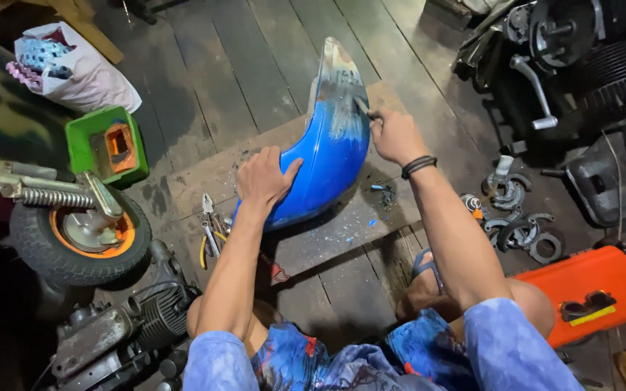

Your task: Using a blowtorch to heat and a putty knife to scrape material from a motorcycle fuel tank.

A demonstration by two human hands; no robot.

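Head view: blue fender (327,156) runs near-left to far; left hand (264,177) presses flat on its near flank, right hand (394,135) grips scraper (363,107) at its far bare patch.

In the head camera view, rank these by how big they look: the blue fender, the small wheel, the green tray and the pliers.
1. blue fender
2. small wheel
3. green tray
4. pliers
The fender and wheel look close in size, so their order is unsure.

Single head-worn camera looks steeply down, close over the person's knees, at the wooden floor (255,65) ahead.
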